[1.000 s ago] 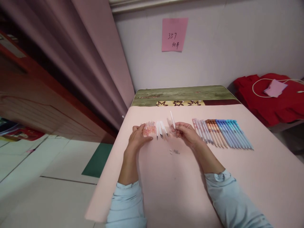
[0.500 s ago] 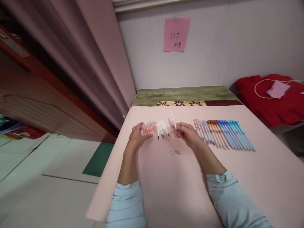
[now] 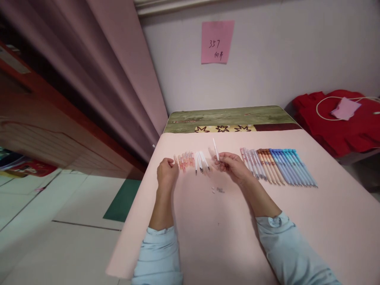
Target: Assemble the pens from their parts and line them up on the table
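White refill (image 3: 215,149) aslant in right hand (image 3: 233,165), left hand (image 3: 166,173) curled

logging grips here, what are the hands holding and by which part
The right hand holds a white stick near its lower end. Whether the left hand holds anything can't be told.

creased pale blue sleeves (image 3: 158,257) end in gathered cuffs (image 3: 275,220).

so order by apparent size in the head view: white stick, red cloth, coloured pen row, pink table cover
1. Pink table cover
2. Red cloth, cropped
3. Coloured pen row
4. White stick, in the right hand
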Demonstrator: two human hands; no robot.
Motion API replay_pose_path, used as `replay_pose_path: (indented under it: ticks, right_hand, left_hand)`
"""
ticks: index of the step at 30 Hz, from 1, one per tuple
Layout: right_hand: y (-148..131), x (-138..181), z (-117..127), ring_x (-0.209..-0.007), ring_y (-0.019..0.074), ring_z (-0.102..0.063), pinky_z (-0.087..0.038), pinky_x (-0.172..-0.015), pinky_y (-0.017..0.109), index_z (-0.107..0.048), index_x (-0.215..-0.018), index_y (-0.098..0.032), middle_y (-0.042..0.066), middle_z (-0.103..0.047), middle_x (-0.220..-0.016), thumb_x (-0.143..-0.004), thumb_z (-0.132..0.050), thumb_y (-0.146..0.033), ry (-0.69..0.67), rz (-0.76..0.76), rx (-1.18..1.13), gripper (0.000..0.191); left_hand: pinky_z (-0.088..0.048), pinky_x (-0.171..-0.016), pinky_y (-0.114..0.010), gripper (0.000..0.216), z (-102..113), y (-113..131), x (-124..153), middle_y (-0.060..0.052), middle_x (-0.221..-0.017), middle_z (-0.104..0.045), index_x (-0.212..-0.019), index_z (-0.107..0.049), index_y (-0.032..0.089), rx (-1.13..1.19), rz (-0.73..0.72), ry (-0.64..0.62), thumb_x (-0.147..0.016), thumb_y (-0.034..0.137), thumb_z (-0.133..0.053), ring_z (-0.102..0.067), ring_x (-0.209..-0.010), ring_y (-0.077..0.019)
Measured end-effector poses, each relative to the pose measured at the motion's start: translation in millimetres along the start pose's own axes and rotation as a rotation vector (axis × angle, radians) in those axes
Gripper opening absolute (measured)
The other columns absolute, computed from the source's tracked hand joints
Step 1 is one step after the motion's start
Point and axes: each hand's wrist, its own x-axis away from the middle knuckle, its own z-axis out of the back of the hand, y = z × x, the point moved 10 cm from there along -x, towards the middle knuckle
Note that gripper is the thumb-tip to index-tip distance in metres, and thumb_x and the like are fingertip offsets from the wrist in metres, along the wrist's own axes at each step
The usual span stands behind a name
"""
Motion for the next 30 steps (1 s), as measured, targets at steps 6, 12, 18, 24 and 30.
replay_pose_path:
  ticks: [6, 12, 18, 24, 30]
  right_hand:
    - [4.3, -1.3, 1.6, -0.049, 0.0067, -0.048, -0.032, -0.048, 0.021, -0.065, -0.079, -0.016, 0.003, -0.069, -0.071, -0.066, -0.075, -0.032, 0.003, -0.010, 0.005, 0.023]
    - [5.6, -2.0, 1.3, -0.048, 0.0067, -0.048, -0.032, -0.047, 0.021, -0.065, -0.078, -0.016, 0.003, -0.069, -0.071, -0.066, -0.074, -0.031, 0.002, -0.009, 0.015, 0.022]
    - [5.3, -2.0, -1.4, -0.050, 0.0072, -0.050, -0.034, -0.048, 0.020, -0.066, -0.079, -0.016, 0.003, -0.070, -0.071, -0.068, -0.074, -0.031, -0.022, 0.006, 0.050, 0.020]
    - [12.5, 4.2, -19.8, -0.049, 0.0074, -0.048, -0.035, -0.049, 0.021, -0.068, -0.084, -0.017, 0.001, -0.068, -0.067, -0.066, -0.077, -0.031, -0.159, -0.056, 0.174, 0.025]
    - [3.9, 17.6, -44.3, -0.049, 0.0077, -0.047, -0.032, -0.046, 0.020, -0.070, -0.082, -0.017, -0.001, -0.065, -0.064, -0.069, -0.073, -0.028, -0.289, -0.060, 0.395, 0.017]
  left_hand:
    - [-0.045, -0.076, -0.045, 0.015, -3.8, 15.2, 12.2, -0.015, -0.105, -0.064, -0.090, -0.060, 0.021, -0.168, -0.036, -0.007, -0.079, 0.031, -0.056, -0.061, -0.095, -0.0329]
    - [-0.045, -0.073, -0.048, 0.013, -1.5, 11.5, 12.7, -0.020, -0.096, -0.066, -0.079, -0.059, 0.019, -0.217, 0.006, 0.006, -0.073, 0.030, -0.062, -0.063, -0.091, -0.0374]
    - [-0.043, -0.059, -0.032, 0.013, -2.1, -5.4, 6.4, -0.006, -0.068, -0.062, -0.074, -0.060, 0.019, 0.371, 0.134, 0.039, -0.066, 0.027, -0.067, -0.060, -0.066, -0.0211]
    - [-0.034, -0.044, -0.017, 0.027, -45.7, 39.3, 21.5, -0.003, -0.077, -0.065, -0.086, -0.060, 0.015, 1.387, 0.131, -0.315, -0.068, 0.026, -0.076, -0.048, -0.050, -0.0046]
    - [-0.052, -0.063, -0.019, 0.022, -60.1, 59.7, 39.5, -0.006, -0.088, -0.070, -0.095, -0.062, 0.014, 1.513, 0.162, -0.384, -0.077, 0.023, -0.072, -0.062, -0.065, -0.0075]
